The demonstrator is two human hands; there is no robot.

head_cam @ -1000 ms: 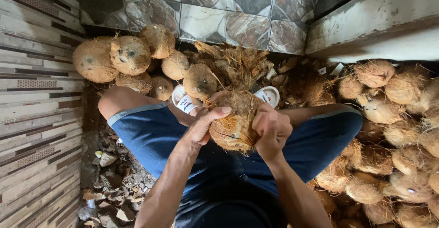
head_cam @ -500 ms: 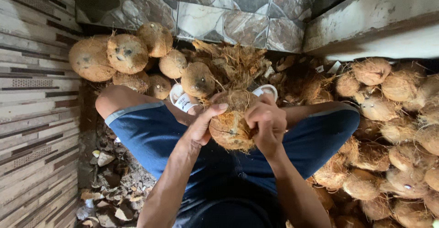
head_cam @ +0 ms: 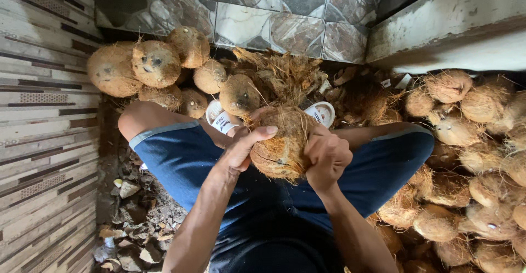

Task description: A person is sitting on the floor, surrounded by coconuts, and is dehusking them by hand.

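Coconut in hand: a fibrous brown coconut [head_cam: 280, 144] is held between the knees, above the lap, gripped from both sides.
Left hand: the left hand [head_cam: 246, 147] is wrapped around the coconut's left side, fingers spread and curved, thumb laid over the top.
Right hand: the right hand [head_cam: 327, 157] is closed in a tight fist against the coconut's right side; husk fibre may be pinched in it, though this cannot be told for sure.
Clothing: blue shorts [head_cam: 186, 161] are worn, and white sandals [head_cam: 323, 111] are seen just behind the coconut.
Left pile: cleaned coconuts [head_cam: 156, 62] are stacked against the tiled wall [head_cam: 263, 10].
Right pile: husky coconuts [head_cam: 471, 141] are heaped beside the right leg.
Floor: husk scraps [head_cam: 137, 229] are scattered at lower left.
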